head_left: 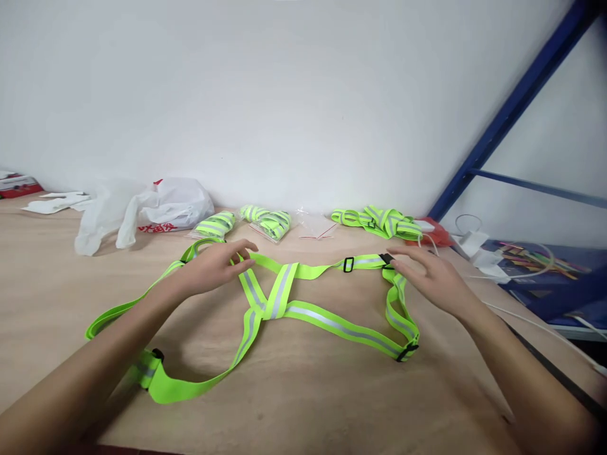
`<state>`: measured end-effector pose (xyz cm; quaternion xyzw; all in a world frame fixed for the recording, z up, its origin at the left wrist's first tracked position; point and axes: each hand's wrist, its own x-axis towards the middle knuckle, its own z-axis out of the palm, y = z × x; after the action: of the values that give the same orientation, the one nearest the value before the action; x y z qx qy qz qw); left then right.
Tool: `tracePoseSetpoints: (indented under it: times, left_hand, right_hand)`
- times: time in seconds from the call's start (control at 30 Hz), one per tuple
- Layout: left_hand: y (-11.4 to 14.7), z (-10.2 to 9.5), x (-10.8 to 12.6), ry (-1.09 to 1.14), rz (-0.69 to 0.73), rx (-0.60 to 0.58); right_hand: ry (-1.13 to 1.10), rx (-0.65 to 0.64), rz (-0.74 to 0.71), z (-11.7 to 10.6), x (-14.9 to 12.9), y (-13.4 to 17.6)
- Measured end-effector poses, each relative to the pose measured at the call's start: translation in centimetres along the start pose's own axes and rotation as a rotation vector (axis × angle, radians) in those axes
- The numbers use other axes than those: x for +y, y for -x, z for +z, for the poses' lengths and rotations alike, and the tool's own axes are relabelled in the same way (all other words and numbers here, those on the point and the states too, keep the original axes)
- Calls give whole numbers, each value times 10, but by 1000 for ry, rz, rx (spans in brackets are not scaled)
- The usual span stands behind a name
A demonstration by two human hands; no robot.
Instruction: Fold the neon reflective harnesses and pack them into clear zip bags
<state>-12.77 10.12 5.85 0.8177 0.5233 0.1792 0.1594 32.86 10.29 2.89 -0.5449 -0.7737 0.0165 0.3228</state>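
A neon-green reflective harness with silver stripes lies spread on the wooden table, its straps crossing left of the middle. Over its upper left straps is my left hand, palm down, fingers stretched and a little apart; whether they touch the strap I cannot tell. My right hand is at the upper right corner, thumb and fingers apart beside a black buckle. Along the top strap sits a black slider. Another black fitting marks the lower right bend. My left forearm hides part of the left loop.
Behind the harness lie bagged green straps, a clear zip bag and a loose bundle of green straps. White plastic bags sit at back left. A blue metal frame, white cables and a red bag are at right.
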Motion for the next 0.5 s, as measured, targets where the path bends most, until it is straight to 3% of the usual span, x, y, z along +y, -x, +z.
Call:
tracePoseSetpoints:
  times: [0.1,0.23,0.37,0.5]
  left_hand:
    - [45,0,28,-39,17,-39]
    - [83,34,54,-159,18,-72]
    - [81,54,59,-237,-3,-103]
    - [64,49,55,-257,-9,-137]
  right_hand:
    - [-63,-138,-114,5,-62,31]
    - [-92,-343,-254,39,-121,59]
    - [-62,-354,-260,69,-143,49]
    - [-50,-363,-239,83,-146,28]
